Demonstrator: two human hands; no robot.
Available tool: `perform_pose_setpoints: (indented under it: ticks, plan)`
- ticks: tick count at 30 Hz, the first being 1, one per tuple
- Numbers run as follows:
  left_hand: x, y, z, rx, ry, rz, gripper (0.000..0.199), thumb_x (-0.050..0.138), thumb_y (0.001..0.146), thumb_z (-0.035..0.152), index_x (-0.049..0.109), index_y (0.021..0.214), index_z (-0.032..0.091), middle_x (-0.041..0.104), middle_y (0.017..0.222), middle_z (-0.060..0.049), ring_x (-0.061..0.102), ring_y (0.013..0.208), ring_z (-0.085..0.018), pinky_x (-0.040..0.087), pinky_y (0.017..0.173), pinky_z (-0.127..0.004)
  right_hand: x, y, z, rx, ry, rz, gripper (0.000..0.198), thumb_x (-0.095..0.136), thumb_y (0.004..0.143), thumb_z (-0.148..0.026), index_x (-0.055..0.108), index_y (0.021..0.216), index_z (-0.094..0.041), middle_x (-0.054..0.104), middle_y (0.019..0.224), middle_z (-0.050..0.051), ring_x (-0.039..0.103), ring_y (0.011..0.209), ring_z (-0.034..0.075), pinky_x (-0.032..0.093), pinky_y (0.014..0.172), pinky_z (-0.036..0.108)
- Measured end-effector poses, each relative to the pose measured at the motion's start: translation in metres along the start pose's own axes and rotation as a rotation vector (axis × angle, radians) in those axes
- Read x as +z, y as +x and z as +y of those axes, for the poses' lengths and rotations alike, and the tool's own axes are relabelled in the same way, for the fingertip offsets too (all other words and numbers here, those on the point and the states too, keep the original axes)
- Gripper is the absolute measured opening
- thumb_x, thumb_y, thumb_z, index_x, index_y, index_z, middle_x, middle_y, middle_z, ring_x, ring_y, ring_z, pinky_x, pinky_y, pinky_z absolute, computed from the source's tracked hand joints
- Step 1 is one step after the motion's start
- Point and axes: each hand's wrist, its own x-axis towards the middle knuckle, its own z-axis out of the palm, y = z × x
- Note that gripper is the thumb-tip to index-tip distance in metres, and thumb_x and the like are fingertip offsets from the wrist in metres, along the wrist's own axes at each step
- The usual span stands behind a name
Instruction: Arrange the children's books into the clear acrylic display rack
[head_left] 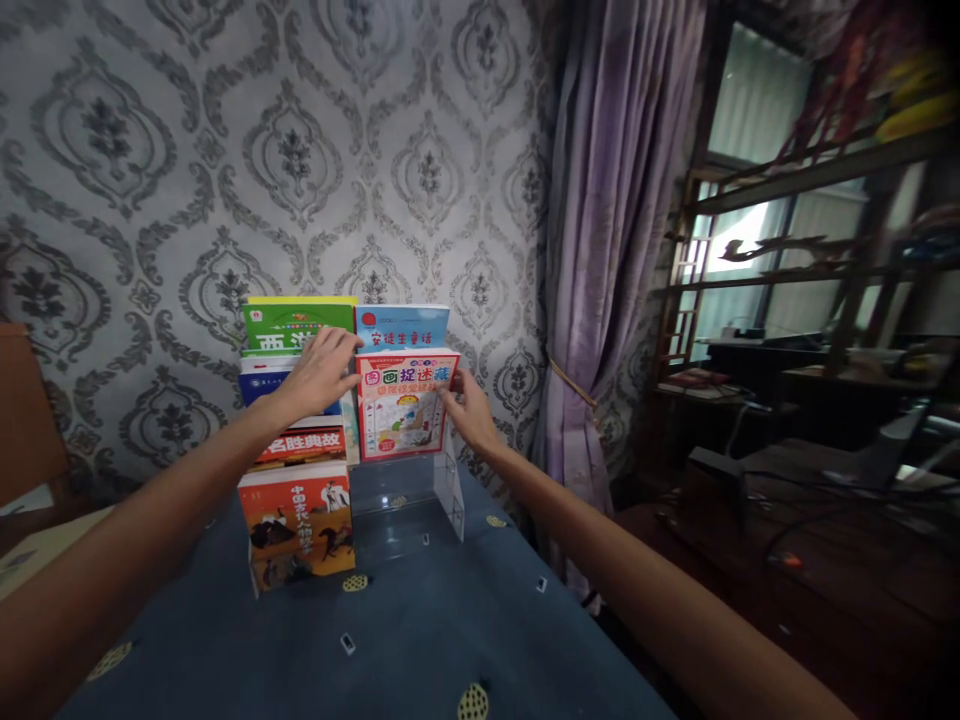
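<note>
At right of the clear plastic rack (450, 492), the right hand (472, 410) grips a square red-bordered paperback (405, 420); left hand (321, 368) alongside, hold unclear.

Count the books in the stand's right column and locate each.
2 visible: a blue book at the top, and a red-edged book lower and in front, with the right hand at its right edge. More may be hidden behind.

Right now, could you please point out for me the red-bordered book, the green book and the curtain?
Red-bordered book (406, 407): head view, middle of its front cover.
Green book (289, 317): head view, upper part of its cover.
Curtain (609, 255): head view, folds above the tie.
</note>
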Motion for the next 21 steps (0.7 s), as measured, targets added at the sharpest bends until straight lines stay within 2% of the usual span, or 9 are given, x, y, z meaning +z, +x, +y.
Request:
perform_pose_setpoints:
  ticks: [3,7,10,14,21]
  plan:
    - [-0.004,-0.003,-0.003,-0.007,0.0,0.033,0.037,0.064,0.088,0.025,0.053,0.122,0.014,0.058,0.127,-0.015,0.046,0.121,-0.032,0.04,0.105,-0.045,-0.006,0.008,-0.013,-0.065,-0.032,0.053,0.052,0.052,0.09,-0.03,0.045,0.141,-0.017,0.064,0.135,0.017,0.063,0.118,0.027,0.054,0.097,0.045]
    - [-0.007,-0.006,-0.008,-0.003,-0.037,0.061,0.035,0.063,0.088,0.023,0.055,0.121,0.017,0.058,0.125,-0.012,0.046,0.123,-0.031,0.039,0.108,-0.047,-0.015,0.022,-0.039,-0.191,-0.331,0.107,0.061,0.051,0.089,-0.022,0.041,0.149,-0.015,0.05,0.15,0.019,0.046,0.138,0.031,0.043,0.11,0.051]
    - [-0.006,-0.006,-0.011,0.011,-0.047,0.054,0.036,0.063,0.087,0.022,0.056,0.122,0.017,0.057,0.127,-0.013,0.045,0.126,-0.032,0.039,0.109,-0.049,-0.017,0.029,-0.061,-0.256,-0.571,-0.017,0.055,0.051,0.092,-0.02,0.05,0.146,-0.016,0.05,0.151,0.018,0.043,0.141,0.033,0.041,0.111,0.053]
    - [-0.001,-0.004,-0.014,0.024,-0.028,0.033,0.036,0.061,0.087,0.018,0.06,0.123,0.018,0.055,0.132,-0.014,0.043,0.13,-0.032,0.038,0.111,-0.051,-0.012,0.026,-0.081,-0.329,-0.715,-0.178,0.044,0.047,0.097,-0.02,0.057,0.14,-0.02,0.056,0.148,0.016,0.048,0.137,0.033,0.038,0.11,0.054]
    - [0.004,0.001,-0.017,0.04,-0.033,0.044,0.026,0.055,0.09,0.015,0.068,0.112,0.02,0.059,0.132,-0.012,0.043,0.133,-0.031,0.039,0.11,-0.053,-0.008,0.009,-0.078,-0.343,-0.762,-0.16,0.048,0.038,0.1,-0.015,0.051,0.146,-0.023,0.054,0.151,0.013,0.045,0.142,0.028,0.028,0.116,0.056]
